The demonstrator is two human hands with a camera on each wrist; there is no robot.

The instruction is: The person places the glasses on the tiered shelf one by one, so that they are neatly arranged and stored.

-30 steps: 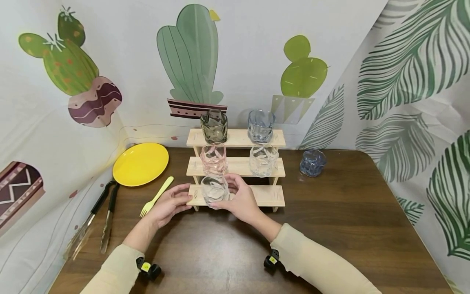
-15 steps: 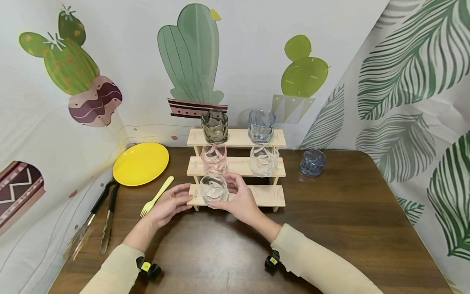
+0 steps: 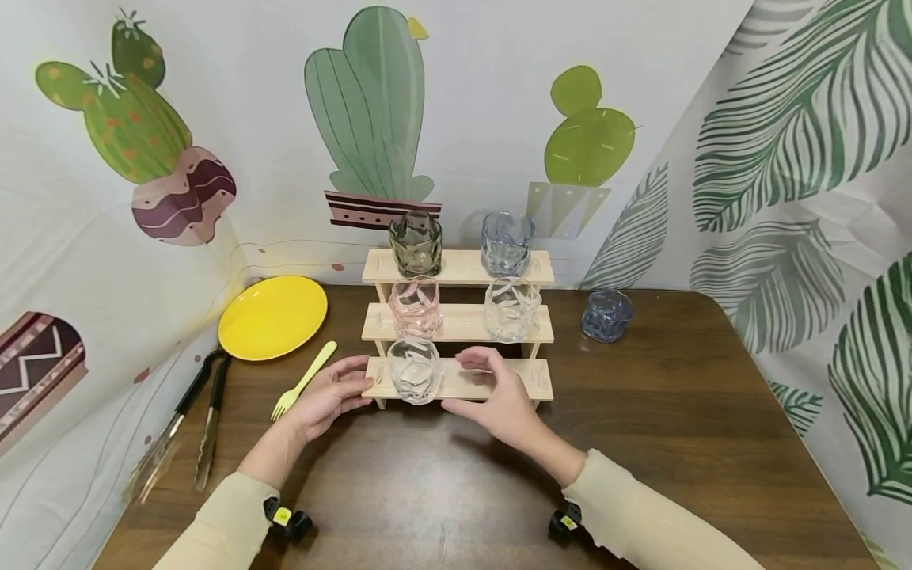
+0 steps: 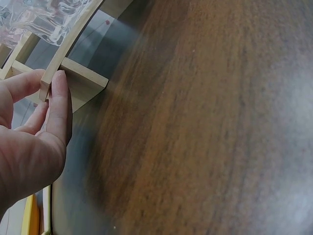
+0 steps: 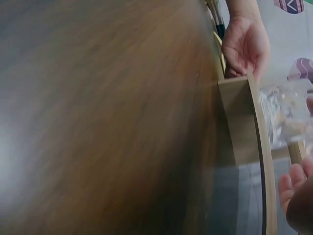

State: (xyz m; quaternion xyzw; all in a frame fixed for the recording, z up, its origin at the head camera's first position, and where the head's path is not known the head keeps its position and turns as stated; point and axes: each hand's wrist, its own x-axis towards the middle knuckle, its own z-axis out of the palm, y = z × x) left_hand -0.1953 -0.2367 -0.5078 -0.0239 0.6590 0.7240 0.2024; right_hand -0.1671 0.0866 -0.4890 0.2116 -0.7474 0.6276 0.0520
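A three-step wooden rack (image 3: 466,380) stands on the dark table. My left hand (image 3: 331,400) pinches the left end of its lowest shelf; the left wrist view shows thumb and fingers on either side of the board (image 4: 61,58). On that shelf's left part sits a clear glass (image 3: 415,372). Just right of this glass is my right hand (image 3: 502,396), thumb and fingers spread apart with nothing between them, over the shelf. The middle shelf bears a pink glass (image 3: 416,310) and another clear glass (image 3: 511,310). A grey-green glass (image 3: 416,245) and a pale blue glass (image 3: 507,244) occupy the top shelf.
A darker blue glass (image 3: 607,317) stands on the table (image 3: 677,412) to the right of the rack. To the left lie a yellow plate (image 3: 273,318), a pale yellow fork (image 3: 305,381) and black-handled tongs (image 3: 207,412). A printed cloth (image 3: 484,103) hangs behind.
My right hand has let go of the clear glass on the lowest shelf and drawn away to the right. My left hand has stayed at the shelf's end.
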